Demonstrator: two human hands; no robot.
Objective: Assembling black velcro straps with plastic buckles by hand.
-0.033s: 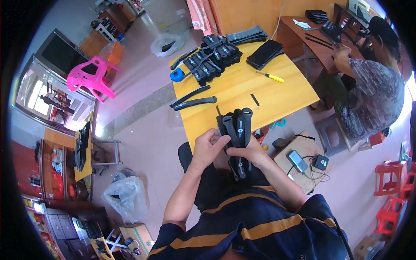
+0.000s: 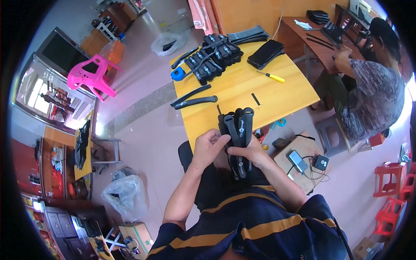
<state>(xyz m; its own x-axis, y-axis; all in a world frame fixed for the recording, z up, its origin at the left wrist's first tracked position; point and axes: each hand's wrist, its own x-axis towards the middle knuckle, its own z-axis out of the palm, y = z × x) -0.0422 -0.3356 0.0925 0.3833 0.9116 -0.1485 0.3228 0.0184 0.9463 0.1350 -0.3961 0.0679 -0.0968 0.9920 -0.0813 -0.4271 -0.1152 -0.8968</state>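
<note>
A bundle of black straps (image 2: 242,134) with rounded looped ends and white print stands up between my hands, at the near edge of the yellow table (image 2: 277,95). My right hand (image 2: 248,151) wraps round the bundle from the right, its thumb lying across the front. At the left side, my left hand (image 2: 211,146) has curled fingers, and its thumb tip presses against the outer strap. What its fingertips grip is partly hidden. Two loose black straps (image 2: 195,102) lie on the table's left side. A short black strip (image 2: 255,99) rests right of the bundle.
Farther back on the table are piled strap bundles (image 2: 216,54), a blue tape measure (image 2: 177,74), black flat pieces (image 2: 265,54) and a yellow-handled screwdriver (image 2: 274,77). A co-worker (image 2: 375,86) sits at a brown table to the right. A cardboard box (image 2: 299,173) holds a phone and cables.
</note>
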